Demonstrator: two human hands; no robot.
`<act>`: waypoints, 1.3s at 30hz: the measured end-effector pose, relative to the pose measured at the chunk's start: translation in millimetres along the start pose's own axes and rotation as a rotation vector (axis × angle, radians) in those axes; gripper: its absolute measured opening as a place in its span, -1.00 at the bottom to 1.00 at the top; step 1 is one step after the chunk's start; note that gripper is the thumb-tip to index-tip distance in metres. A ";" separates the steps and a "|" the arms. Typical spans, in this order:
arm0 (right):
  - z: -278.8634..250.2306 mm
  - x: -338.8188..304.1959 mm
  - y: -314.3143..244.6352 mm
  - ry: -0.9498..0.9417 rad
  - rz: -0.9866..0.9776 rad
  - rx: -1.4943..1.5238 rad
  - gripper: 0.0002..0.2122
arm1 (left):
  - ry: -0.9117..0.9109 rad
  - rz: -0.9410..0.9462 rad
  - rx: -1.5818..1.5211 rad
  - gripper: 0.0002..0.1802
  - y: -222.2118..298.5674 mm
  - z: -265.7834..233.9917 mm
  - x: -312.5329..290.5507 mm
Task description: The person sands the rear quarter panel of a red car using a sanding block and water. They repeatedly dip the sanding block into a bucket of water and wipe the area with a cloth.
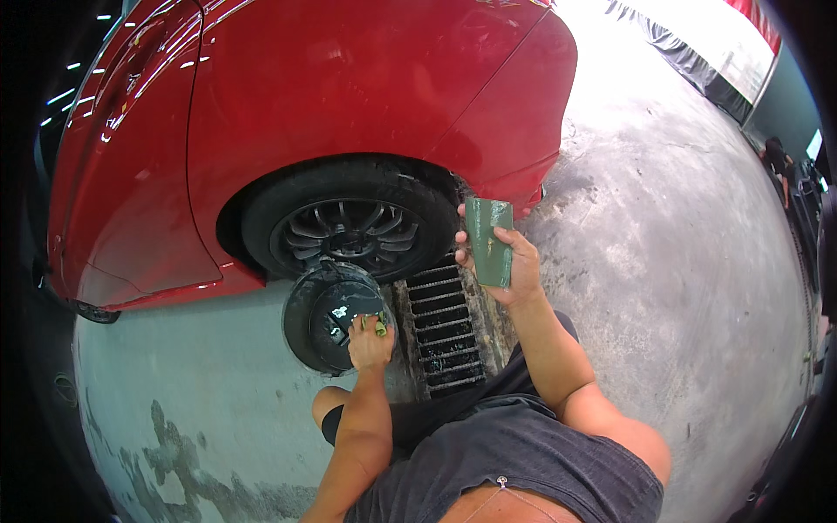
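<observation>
My left hand (370, 347) reaches over the mouth of a black bucket (297, 314) of dark water. Its fingers are closed on a crumpled yellow-green cloth (380, 328). Raised to the right of the bucket, my right hand (523, 266) grips a flat green rectangular piece (488, 240), held upright, with its thumb across the front. The piece has a wet shine along its edges; I cannot make out its exact kind. Just beyond the bucket stands the rear wheel (349, 231) of a red car (349, 87).
A metal floor grate (445, 327) runs beside the bucket, close to my knees. Wet patches mark the concrete floor (209, 366) at the left. Far off at the right edge, another person (776, 161) is visible near dark equipment.
</observation>
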State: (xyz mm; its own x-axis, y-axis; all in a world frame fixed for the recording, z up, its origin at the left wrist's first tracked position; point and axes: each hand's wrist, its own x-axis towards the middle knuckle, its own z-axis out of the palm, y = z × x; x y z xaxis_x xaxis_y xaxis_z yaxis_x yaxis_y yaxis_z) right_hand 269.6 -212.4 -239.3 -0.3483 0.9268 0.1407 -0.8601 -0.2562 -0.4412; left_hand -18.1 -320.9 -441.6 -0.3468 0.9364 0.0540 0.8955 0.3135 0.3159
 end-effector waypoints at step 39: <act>86.3 189.7 -94.9 0.323 -1.379 -2.321 -0.50 | 0.057 0.024 -0.034 -0.58 -3.2 4.5 2.3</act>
State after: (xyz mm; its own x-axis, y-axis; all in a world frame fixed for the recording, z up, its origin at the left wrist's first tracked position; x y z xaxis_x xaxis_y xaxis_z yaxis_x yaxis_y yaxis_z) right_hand 253.0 -35.9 -94.2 -0.1126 0.3349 0.9355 0.9298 0.3676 -0.0197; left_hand -20.5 -319.1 -446.8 -0.3412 0.9329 0.1154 0.8942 0.2843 0.3458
